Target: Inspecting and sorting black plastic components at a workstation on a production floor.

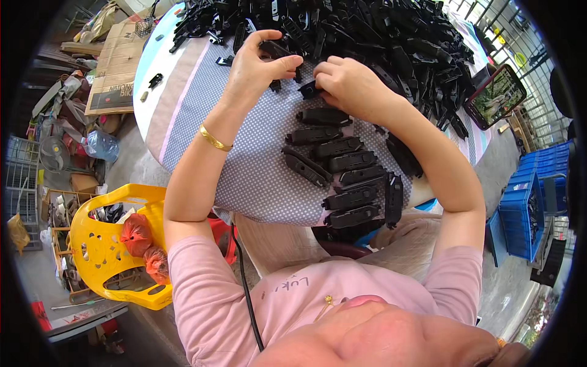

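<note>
**Small row done, huge pile still to go**

Nearest the body, at the near edge of the round table (183, 116) with its dotted grey cloth: a tidy column of finished-looking black plastic pieces (342, 177), laid side by side, roughly ten or so, a couple more turned upright at the right end. Looked like the done batch, judging by how neatly lined up.

Just past that row, both hands at work over the cloth. Left hand (257, 67), gold bangle (214, 139) on the wrist, wrist bent back, fingers curled and pinched shut on a long black part (275, 49), thumb pressed along its side. Right hand (348, 85) just beside, knuckles up, fingers folded closed over a small black part (309, 90) at the fingertips. The two parts nearly touching, held just above the cloth, between the row and the heap. Couldn't tell whether already clicked together.

Farther out: a massive heap of loose black parts (379, 37) covering the far half of the table. So, going by that, only a small fraction done and loads left.

Far right, a phone (495, 96) propped with its screen lit. Near left, down on the floor, a yellow plastic chair (104, 244) with orange bags on it.
</note>
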`<state>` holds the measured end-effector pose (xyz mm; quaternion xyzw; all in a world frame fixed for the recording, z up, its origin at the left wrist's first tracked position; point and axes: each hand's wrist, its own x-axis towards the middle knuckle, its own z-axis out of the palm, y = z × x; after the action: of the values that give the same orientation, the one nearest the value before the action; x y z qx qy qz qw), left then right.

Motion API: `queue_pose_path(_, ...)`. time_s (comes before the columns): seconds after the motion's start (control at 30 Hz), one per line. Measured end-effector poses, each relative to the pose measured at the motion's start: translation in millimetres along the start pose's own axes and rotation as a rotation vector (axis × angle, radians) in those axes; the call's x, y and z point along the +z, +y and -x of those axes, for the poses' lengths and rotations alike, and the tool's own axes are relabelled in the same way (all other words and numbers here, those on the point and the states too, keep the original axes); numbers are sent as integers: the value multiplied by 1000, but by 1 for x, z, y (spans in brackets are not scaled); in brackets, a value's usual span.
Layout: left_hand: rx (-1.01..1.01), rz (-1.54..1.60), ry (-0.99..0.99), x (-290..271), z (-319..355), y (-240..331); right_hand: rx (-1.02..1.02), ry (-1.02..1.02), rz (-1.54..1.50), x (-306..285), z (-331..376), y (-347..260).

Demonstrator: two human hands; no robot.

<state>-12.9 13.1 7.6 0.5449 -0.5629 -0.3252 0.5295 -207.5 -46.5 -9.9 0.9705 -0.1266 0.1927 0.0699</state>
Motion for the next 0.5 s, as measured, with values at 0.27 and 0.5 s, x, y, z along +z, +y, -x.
queue_pose_path(0.27, -213, 431, -103, 3, 0, -3, 374, 300, -866, -29, 16, -4)
queue_pose_path(0.5, -369, 772, -205, 25, 12, 1, 281, 557, -969, -11, 13, -2)
